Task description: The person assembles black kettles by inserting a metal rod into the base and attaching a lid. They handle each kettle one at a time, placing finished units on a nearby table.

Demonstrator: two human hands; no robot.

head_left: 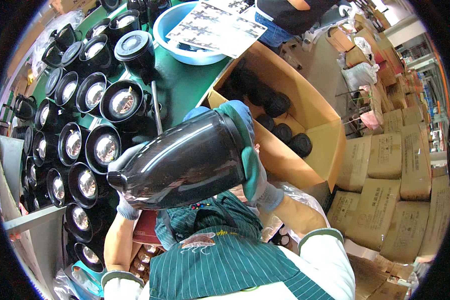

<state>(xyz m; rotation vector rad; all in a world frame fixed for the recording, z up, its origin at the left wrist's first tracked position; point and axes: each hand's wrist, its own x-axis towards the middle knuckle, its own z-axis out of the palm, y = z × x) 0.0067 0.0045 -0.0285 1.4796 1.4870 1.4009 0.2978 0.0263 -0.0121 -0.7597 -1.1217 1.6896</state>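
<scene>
A glossy black thermos jug body (185, 160) lies tilted on its side across the middle, in front of my apron, held between my two gloved hands. My left hand (128, 157) grips the narrower left end, its fingers partly hidden behind the jug. Around the wide right end wraps my right hand (251, 155), in a green-palmed glove with a grey cuff. Just to the left stand rows of black jugs (122, 101) with shiny silvery insides, their mouths uncovered. A black jug with a lid on (136, 50) stands farther back.
On the green table (180, 82), a light-blue basin (165, 37) carries printed sheets (217, 27). An open cardboard box (297, 82) with several black round parts (277, 105) adjoins the table's right side. Stacked cartons (370, 200) line the right. A person (300, 15) is at the far side.
</scene>
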